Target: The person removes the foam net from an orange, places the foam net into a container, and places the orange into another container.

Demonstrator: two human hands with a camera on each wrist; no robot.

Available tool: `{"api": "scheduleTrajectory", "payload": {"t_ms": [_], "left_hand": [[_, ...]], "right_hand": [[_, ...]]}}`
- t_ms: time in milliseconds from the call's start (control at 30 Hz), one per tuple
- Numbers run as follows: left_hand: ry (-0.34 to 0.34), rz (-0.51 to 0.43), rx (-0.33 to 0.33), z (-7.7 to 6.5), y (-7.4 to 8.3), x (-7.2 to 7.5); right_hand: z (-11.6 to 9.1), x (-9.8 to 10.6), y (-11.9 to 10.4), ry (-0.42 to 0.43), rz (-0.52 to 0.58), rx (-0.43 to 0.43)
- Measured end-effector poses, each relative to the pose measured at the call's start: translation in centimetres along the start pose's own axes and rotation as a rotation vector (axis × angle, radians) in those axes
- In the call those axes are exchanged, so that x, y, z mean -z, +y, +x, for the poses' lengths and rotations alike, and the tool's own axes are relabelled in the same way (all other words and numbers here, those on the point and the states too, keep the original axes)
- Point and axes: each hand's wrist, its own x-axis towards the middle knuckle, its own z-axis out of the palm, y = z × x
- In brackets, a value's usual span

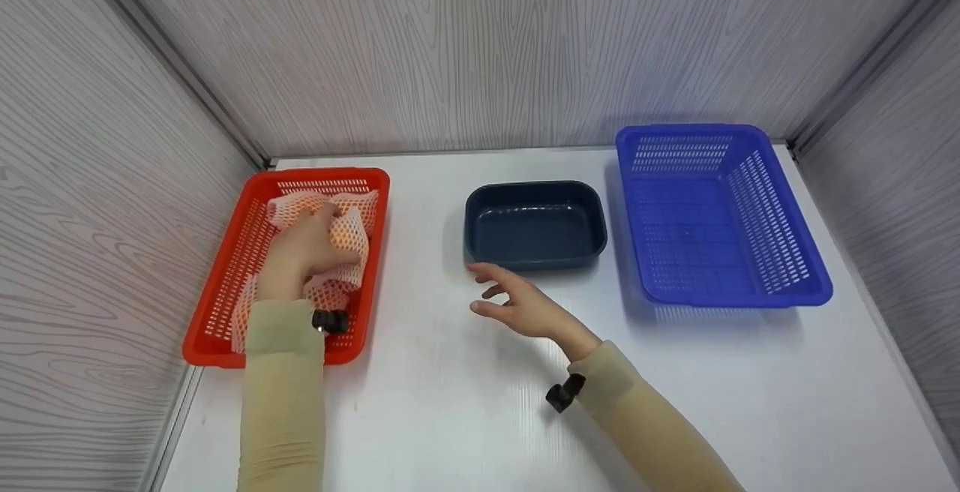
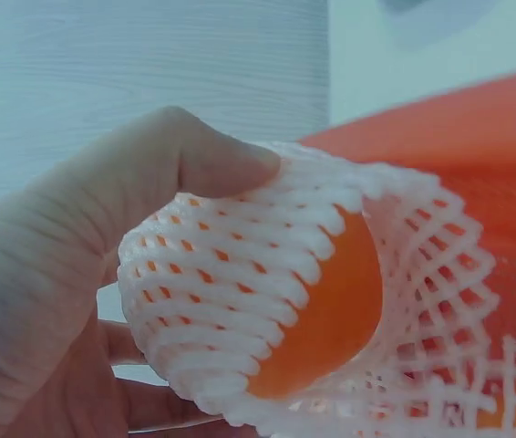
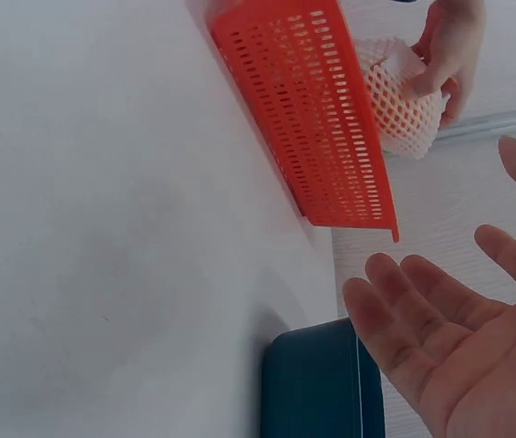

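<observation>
My left hand (image 1: 304, 244) grips an orange in a white foam net (image 1: 349, 241) over the red basket (image 1: 381, 252). In the left wrist view, the thumb presses on top of the net and the fingers curl beneath; the bare skin of the orange (image 2: 331, 310) shows through the net's open end. More netted fruits (image 1: 300, 203) lie in the basket around and below that hand, partly hidden by it. My right hand (image 1: 525, 308) hovers with nothing in it, fingers spread and loosely bent, just in front of the dark blue-green tub (image 1: 536, 233).
To the right of the tub stands a blue perforated basket (image 1: 682, 229) with nothing inside. The white table (image 1: 435, 387) carries all three containers. Wood-grained panels (image 1: 450, 49) rise at the back and along both sides.
</observation>
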Motion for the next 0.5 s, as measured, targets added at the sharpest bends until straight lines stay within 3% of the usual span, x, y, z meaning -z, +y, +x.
{"api": "scheduleTrajectory", "payload": {"t_ms": [233, 500], "left_hand": [[0.127, 0.056, -0.056, -1.2, 1.8, 0.3], [0.253, 0.012, -0.206, -1.9, 4.9, -0.6]], "right_hand": [[-1.1, 1.0, 0.3, 0.043, 0.053, -0.010], [-1.5, 2.0, 0.4, 0.088, 0.085, 0.007]]}}
